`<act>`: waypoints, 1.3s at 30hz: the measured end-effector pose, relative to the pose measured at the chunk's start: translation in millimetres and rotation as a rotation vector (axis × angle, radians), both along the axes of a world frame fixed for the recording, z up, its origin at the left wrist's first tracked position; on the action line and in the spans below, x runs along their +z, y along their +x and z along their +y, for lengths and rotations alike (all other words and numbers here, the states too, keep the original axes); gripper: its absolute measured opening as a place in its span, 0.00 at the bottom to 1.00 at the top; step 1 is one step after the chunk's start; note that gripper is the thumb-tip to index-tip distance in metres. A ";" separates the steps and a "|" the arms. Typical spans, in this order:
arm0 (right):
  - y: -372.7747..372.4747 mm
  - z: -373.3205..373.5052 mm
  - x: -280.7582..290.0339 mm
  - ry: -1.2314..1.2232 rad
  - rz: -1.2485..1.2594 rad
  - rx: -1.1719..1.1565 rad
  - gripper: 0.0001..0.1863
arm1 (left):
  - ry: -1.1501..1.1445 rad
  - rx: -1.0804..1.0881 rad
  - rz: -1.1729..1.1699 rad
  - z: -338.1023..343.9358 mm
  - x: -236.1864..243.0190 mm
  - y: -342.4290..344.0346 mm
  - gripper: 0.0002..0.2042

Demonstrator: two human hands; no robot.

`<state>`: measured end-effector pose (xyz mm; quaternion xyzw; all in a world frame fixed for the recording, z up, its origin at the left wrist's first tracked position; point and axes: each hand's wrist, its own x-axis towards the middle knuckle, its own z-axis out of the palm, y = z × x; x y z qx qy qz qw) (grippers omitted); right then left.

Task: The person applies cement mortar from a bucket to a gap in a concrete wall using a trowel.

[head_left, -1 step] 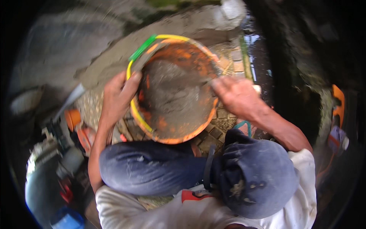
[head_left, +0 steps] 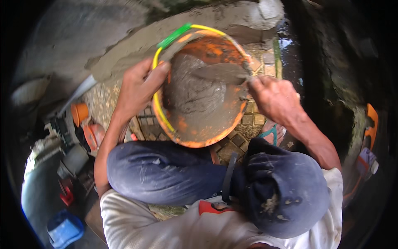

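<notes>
An orange bucket [head_left: 198,144] stands tilted in front of my knees, and wet grey mortar [head_left: 195,93] covers its inside. My left hand [head_left: 143,83] is closed on the bucket's left rim, thumb over the edge, beside the yellow handle [head_left: 156,101] with its green grip [head_left: 175,35]. In my right hand [head_left: 275,97], at the right rim, is a trowel [head_left: 217,72]. Its blade points left into the bucket, against the mortar. My fingers cover the trowel's handle.
A mortar-coated ledge [head_left: 178,39] runs behind the bucket, above patterned floor tiles [head_left: 248,118]. At the left lie an orange cup-shaped container [head_left: 79,113], a red object [head_left: 66,193] and a blue container [head_left: 64,229]. Dark water [head_left: 292,70] lies at the right, with an orange-handled tool [head_left: 371,124] farther out.
The bucket and both hands sit slightly higher and farther right in the picture. The trowel blade, smeared before, now shows clearly over the mortar. Both holds are the same.
</notes>
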<state>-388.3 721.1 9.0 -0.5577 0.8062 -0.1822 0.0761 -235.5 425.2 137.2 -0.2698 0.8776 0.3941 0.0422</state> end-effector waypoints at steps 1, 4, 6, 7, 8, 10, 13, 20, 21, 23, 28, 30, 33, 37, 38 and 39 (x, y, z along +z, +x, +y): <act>-5.7 0.5 8.0 0.078 -0.064 0.027 0.08 | 0.039 0.019 0.003 3.8 1.5 0.3 0.16; -1.7 -13.5 4.9 0.160 -0.130 0.106 0.10 | 0.090 0.015 0.043 2.3 -6.3 12.1 0.17; 11.1 -21.7 -1.2 0.121 -0.154 0.118 0.10 | 0.119 0.004 0.031 2.0 -12.6 17.7 0.16; 21.1 -29.8 -1.4 0.152 -0.111 0.127 0.10 | 0.137 0.009 0.004 1.5 -13.5 19.9 0.15; 28.1 -35.9 -9.7 0.174 -0.035 0.150 0.11 | 0.155 0.013 -0.020 1.2 -12.5 21.3 0.13; 39.1 -40.1 -21.7 0.178 0.044 0.188 0.12 | 0.184 0.013 -0.008 2.7 -12.6 16.1 0.14; 56.5 -47.6 -22.6 0.160 -0.109 0.351 0.11 | 0.183 0.029 -0.011 4.0 -9.8 14.7 0.14; 56.2 -52.4 -23.3 0.197 -0.855 0.284 0.13 | 0.123 -0.010 0.048 -3.6 -16.0 17.9 0.16; 55.0 -48.7 -18.8 0.250 -0.673 0.285 0.08 | 0.145 -0.003 0.041 -4.5 -15.5 16.9 0.15; 56.9 -43.8 -14.0 0.039 -0.295 0.288 0.09 | 0.192 0.010 0.029 -5.8 -13.6 14.7 0.15; 34.5 -38.0 -2.0 -0.107 0.040 0.267 0.12 | 0.208 -0.010 0.047 -4.9 -15.7 16.6 0.14; 32.2 -40.7 9.2 0.036 -0.083 0.203 0.09 | 0.200 -0.021 0.052 -2.8 -18.7 18.0 0.14; 33.3 -42.3 4.0 0.174 -0.145 0.179 0.07 | 0.194 -0.038 0.067 -0.3 -19.1 17.7 0.14; 59.1 -44.6 -18.9 0.319 -0.355 0.250 0.10 | 0.177 -0.014 0.062 3.6 -17.6 11.9 0.14; 67.8 -49.7 -17.6 0.356 -0.373 0.261 0.10 | 0.166 -0.007 0.056 3.5 -17.4 12.5 0.14; 77.0 -51.5 -20.2 0.329 -0.404 0.241 0.11 | 0.165 -0.006 0.067 2.4 -17.8 14.0 0.15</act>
